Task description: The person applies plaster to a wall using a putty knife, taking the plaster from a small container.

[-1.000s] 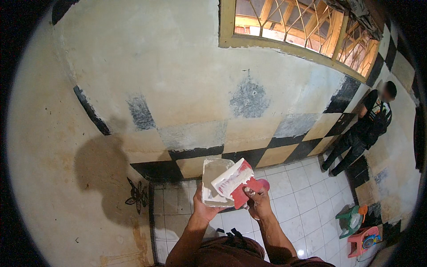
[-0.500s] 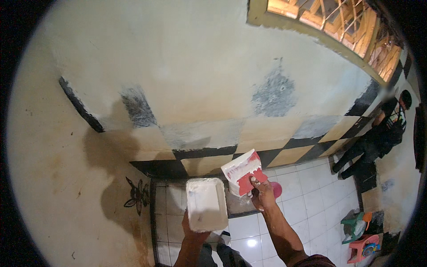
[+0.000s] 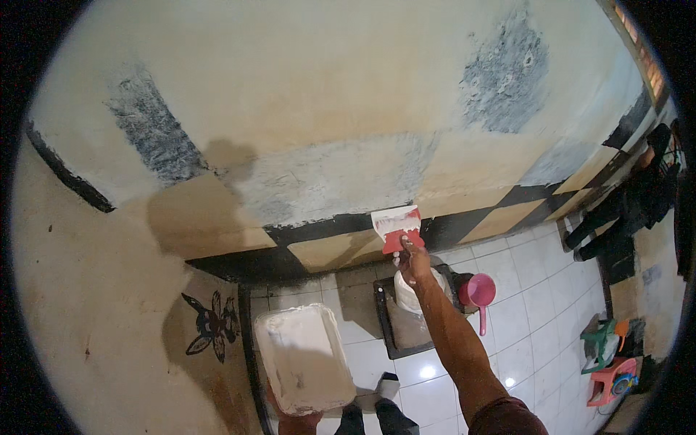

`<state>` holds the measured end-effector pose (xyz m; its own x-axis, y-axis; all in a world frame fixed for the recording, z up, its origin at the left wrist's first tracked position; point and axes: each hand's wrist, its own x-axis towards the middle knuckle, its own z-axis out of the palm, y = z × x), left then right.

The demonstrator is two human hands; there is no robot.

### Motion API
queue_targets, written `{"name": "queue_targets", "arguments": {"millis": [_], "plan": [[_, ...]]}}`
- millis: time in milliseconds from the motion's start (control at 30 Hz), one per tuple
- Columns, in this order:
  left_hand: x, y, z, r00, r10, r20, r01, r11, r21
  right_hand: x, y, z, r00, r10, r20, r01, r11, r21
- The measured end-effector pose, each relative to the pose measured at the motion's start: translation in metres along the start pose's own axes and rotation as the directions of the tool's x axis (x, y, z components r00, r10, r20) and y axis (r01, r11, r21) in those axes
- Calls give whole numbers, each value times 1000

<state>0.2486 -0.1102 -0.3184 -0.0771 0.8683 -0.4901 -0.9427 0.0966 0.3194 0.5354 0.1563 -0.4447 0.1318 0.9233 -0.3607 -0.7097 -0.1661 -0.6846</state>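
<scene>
1. Fingers of the right hand (image 3: 415,264) are clamped on the red handle part of a wide, flat scraper (image 3: 397,225), whose blade is smeared with white paste.
2. This scraper is held out before the low part of a cream wall (image 3: 333,80), over a band of black and cream checks (image 3: 333,250); whether the blade touches the wall, I cannot tell.
3. At the lower edge, the left hand (image 3: 301,420) supports the near end of a white, shallow, rectangular tray (image 3: 344,355); its fingers are mostly hidden, so I cannot tell how they close.
4. Smooth off-white paste (image 3: 304,355) lies inside the tray.
5. Below the right forearm, partly covered by it, a white round bucket (image 3: 407,296) stands on a grey, dark-edged slab (image 3: 409,330).
6. Just right of the bucket is a round pink dipper (image 3: 478,290), its handle pointing toward the wearer.
7. White square tiles (image 3: 362,366) cover the floor.
8. Two rough grey patches (image 3: 507,72) mark the wall above the checks.
9. Far right, a person in dark clothes (image 3: 631,199) stands near the wall.
</scene>
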Motion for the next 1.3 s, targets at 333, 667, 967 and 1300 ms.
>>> {"name": "queue_targets", "arguments": {"millis": [333, 667, 967, 1300], "plan": [[6, 3, -30, 999, -40, -7, 40, 999, -9, 25, 5, 6, 995, -96, -17, 95, 994, -47], [-1, 4, -38, 998, -66, 24, 67, 997, -39, 33, -114, 129, 977, -118, -179, 57, 948, -313], [-10, 2, -43, 996, -79, 31, 81, 995, -50, -61, -214, 184, 971, -233, 41, 235, 926, -294], [-24, 4, -69, 999, -50, -7, 50, 998, -44, -36, -38, 44, 995, 57, 83, -42, 984, -173]]}}
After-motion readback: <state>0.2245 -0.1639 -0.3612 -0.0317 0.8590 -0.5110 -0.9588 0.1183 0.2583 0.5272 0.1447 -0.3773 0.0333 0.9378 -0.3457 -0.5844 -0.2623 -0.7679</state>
